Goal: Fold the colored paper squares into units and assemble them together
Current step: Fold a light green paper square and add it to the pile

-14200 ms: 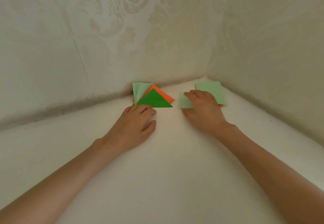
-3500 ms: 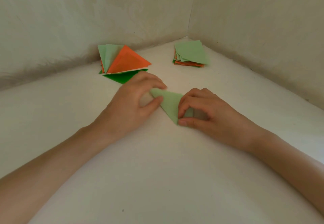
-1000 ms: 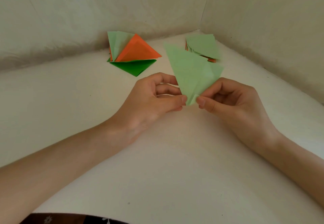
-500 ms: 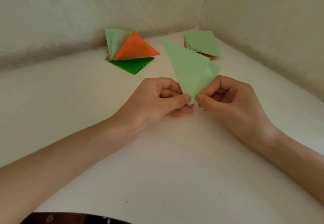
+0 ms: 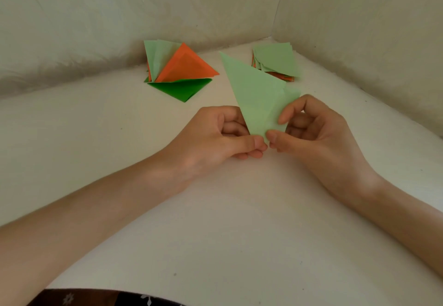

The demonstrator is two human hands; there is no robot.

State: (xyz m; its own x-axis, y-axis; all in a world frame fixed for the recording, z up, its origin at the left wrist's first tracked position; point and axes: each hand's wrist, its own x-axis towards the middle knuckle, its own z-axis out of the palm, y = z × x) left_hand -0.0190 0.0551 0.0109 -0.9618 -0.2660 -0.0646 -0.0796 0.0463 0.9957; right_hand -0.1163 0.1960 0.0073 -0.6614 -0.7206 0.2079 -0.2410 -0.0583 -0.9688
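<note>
Both hands, left (image 5: 215, 135) and right (image 5: 309, 133), pinched the light green folded paper (image 5: 259, 94) above the white surface (image 5: 215, 221). Folded units (image 5: 179, 70) and the square stack (image 5: 275, 62) lay far, near the corner's pale walls (image 5: 119, 18).

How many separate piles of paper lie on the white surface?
2. A pile of folded triangles lies by the back wall; a stack of flat squares lies in the far corner. The left hand and right hand hold another sheet.

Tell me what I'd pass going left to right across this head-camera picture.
First the pile of folded orange and green units → left hand → light green folded paper, pinched by both hands → right hand.
</note>
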